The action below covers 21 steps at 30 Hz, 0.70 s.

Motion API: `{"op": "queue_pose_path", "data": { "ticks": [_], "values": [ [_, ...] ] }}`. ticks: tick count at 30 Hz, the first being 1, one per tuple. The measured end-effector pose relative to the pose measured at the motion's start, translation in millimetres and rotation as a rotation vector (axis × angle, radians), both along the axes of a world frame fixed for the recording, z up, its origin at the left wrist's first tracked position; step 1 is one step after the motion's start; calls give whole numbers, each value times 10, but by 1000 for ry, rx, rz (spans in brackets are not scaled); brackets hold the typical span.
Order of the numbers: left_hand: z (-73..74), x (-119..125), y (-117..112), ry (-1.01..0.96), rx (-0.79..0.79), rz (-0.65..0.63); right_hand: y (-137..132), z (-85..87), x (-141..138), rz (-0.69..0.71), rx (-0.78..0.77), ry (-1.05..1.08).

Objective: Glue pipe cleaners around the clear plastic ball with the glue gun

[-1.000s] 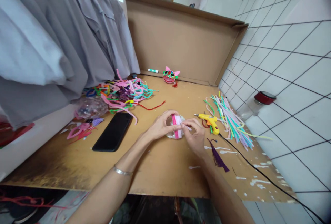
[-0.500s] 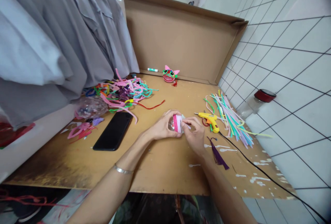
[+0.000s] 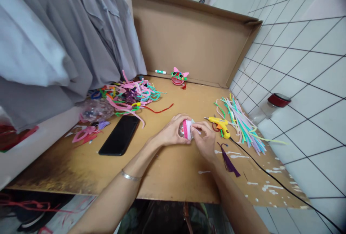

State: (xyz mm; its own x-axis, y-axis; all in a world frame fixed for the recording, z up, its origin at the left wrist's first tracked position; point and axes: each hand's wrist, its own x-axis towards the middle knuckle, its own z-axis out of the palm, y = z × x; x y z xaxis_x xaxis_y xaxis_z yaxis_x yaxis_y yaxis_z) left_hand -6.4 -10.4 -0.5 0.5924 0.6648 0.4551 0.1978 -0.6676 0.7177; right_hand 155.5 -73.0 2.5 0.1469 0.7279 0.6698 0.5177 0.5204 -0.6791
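Note:
My left hand is wrapped round a small clear plastic ball banded with hot-pink and pale lilac fuzzy strips. At the ball's right side, my right hand pinches the loose end of a lilac pipe cleaner that lies along the band. Right of this hand rests a yellow glue gun, its nozzle pointing left and its black cord running to the lower right. A purple tassel lies just below the gun.
A bundle of pastel pipe cleaners lies at right, near a red-lidded jar. On the left are a black phone and a tangled pipe-cleaner pile. A pink-eared animal-face ornament and a glue stick sit by the cardboard back wall.
The whole view has shifted slightly. Both hands keep almost the same hold on the ball and the pipe cleaner, with only a slight shift of the right fingers.

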Motion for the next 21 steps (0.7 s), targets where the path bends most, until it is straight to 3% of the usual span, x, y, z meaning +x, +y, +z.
{"op": "queue_pose_path", "data": {
  "ticks": [21],
  "values": [
    [-29, 43, 8, -65, 36, 31, 27, -27, 15, 18, -22, -21]
  ]
}}
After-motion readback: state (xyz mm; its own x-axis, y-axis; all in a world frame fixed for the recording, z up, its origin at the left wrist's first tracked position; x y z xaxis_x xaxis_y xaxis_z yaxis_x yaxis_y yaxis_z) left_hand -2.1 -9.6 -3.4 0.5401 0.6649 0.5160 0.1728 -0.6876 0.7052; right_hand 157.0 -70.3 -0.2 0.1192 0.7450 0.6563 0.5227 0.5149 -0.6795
